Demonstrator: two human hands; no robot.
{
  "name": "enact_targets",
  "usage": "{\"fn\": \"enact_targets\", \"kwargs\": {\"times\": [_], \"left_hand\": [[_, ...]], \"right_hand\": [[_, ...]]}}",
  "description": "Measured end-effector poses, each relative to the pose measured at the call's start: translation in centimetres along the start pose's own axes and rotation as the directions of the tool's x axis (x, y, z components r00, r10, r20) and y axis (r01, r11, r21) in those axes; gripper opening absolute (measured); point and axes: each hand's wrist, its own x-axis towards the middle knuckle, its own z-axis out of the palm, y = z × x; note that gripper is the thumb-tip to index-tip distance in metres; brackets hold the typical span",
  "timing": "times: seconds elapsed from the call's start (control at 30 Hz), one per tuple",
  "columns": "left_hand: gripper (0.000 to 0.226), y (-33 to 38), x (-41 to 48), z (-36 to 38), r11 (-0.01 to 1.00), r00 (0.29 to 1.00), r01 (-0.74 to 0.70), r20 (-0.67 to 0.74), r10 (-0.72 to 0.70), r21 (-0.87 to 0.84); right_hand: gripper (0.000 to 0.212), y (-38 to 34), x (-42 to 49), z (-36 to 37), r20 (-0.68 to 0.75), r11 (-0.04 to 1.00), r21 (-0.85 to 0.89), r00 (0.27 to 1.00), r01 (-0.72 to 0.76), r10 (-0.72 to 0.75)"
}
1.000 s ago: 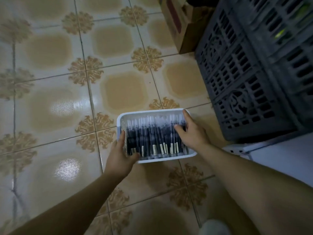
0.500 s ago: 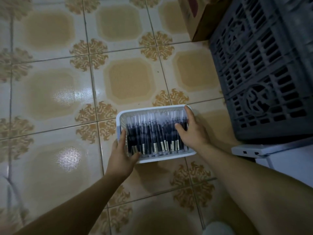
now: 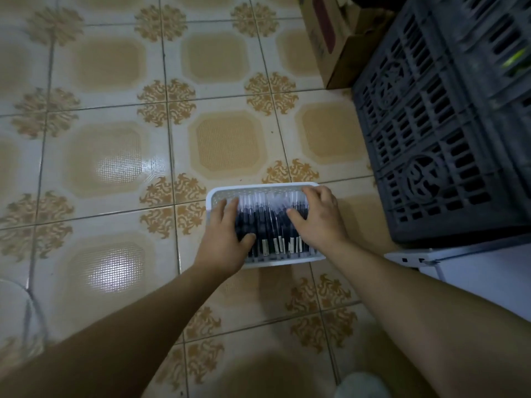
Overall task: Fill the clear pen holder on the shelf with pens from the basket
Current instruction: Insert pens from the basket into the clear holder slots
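A white basket (image 3: 260, 187) sits on the tiled floor, packed with several dark pens (image 3: 270, 222) lying side by side. Both of my hands are inside it. My left hand (image 3: 222, 242) lies along the left side of the pens, with its thumb laid over the top of them. On the right side my right hand (image 3: 320, 222) has its fingers curled down over the pens and its thumb on top. Together they clasp the bunch from both sides. No clear pen holder shows in this view.
A dark grey slatted plastic crate (image 3: 431, 156) stands close on the right, on a white surface (image 3: 474, 271). Behind it is a cardboard box (image 3: 327, 44). Patterned floor tiles (image 3: 115, 156) stretch away to the left and beyond the basket.
My hands have left the basket's outer sides and moved inward onto the pens. The left thumb and right fingers now cover the bunch.
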Motion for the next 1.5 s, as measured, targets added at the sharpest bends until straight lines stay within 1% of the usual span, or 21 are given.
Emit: {"fn": "enact_targets", "kwargs": {"times": [0.07,0.17,0.23,0.33,0.43,0.5,0.53,0.6,0.67,0.73,0.87,1.0,1.1,1.23,1.3,1.4,1.5], "left_hand": [[0.081,0.6,0.6,0.9,0.999,0.995,0.051,0.084,-0.050,-0.009],[0.084,0.7,1.8,2.2,0.972,0.968,0.214,0.154,-0.197,-0.102],[0.085,0.6,2.7,2.9,0.949,0.951,0.287,0.158,-0.265,-0.135],[0.082,0.8,3.8,3.5,0.927,0.931,0.353,0.150,-0.334,-0.124],[0.082,1.1,4.6,3.7,0.887,0.900,0.433,0.137,-0.414,-0.160],[0.084,1.3,5.1,3.8,0.861,0.874,0.483,0.139,-0.465,-0.156],[0.082,1.4,5.3,3.9,0.848,0.863,0.503,0.150,-0.482,-0.166],[0.074,1.6,5.4,4.0,0.821,0.850,0.524,0.197,-0.488,-0.226],[0.072,1.3,5.5,4.2,0.802,0.850,0.525,0.232,-0.474,-0.285],[0.074,0.8,5.5,4.3,0.780,0.849,0.528,0.235,-0.473,-0.336],[0.059,0.7,5.5,4.3,0.755,0.853,0.520,0.289,-0.434,-0.401],[0.052,0.6,5.5,4.6,0.711,0.872,0.488,0.301,-0.385,-0.506],[0.047,0.9,5.0,4.8,0.628,0.884,0.466,0.306,-0.353,-0.624],[0.043,1.2,4.7,5.0,0.484,0.890,0.441,0.297,-0.347,-0.756],[0.039,1.0,4.7,5.1,0.463,0.895,0.422,0.278,-0.348,-0.780],[0.033,0.9,4.6,4.9,0.473,0.909,0.387,0.243,-0.337,-0.792],[0.033,0.9,4.5,4.9,0.449,0.916,0.368,0.234,-0.327,-0.814]], "right_hand": [[0.062,-0.4,-0.1,0.3,0.065,1.000,0.011,0.998,-0.025,0.024],[0.069,-0.5,0.1,0.9,0.143,0.996,0.017,0.986,-0.092,0.089],[0.072,-0.6,0.4,1.2,0.172,0.992,0.009,0.978,-0.124,0.121],[0.072,-1.0,1.0,1.5,0.178,0.988,0.008,0.973,-0.154,0.150],[0.070,-1.5,1.3,1.4,0.163,0.973,0.108,0.969,-0.206,0.187],[0.070,-1.7,1.3,1.5,0.181,0.953,0.193,0.963,-0.232,0.197],[0.070,-1.8,1.3,1.6,0.202,0.946,0.215,0.959,-0.242,0.200],[0.068,-1.8,1.1,2.1,0.238,0.947,0.198,0.949,-0.255,0.206],[0.060,-1.7,0.9,2.3,0.261,0.959,0.145,0.944,-0.244,0.201],[0.054,-1.5,0.8,2.3,0.267,0.960,0.146,0.944,-0.237,0.193],[0.045,-1.4,1.0,2.3,0.263,0.942,0.229,0.947,-0.246,0.184],[0.019,-1.6,1.4,2.2,0.251,0.915,0.314,0.952,-0.253,0.177],[0.018,-1.9,1.6,2.1,0.261,0.902,0.353,0.952,-0.250,0.162],[0.017,-2.0,1.8,1.9,0.303,0.846,0.454,0.941,-0.281,0.150],[0.019,-1.9,1.8,1.9,0.316,0.823,0.487,0.937,-0.292,0.146],[0.023,-2.0,1.5,1.8,0.353,0.790,0.532,0.928,-0.305,0.121],[0.024,-2.2,1.2,1.9,0.356,0.778,0.554,0.929,-0.298,0.103]]}}
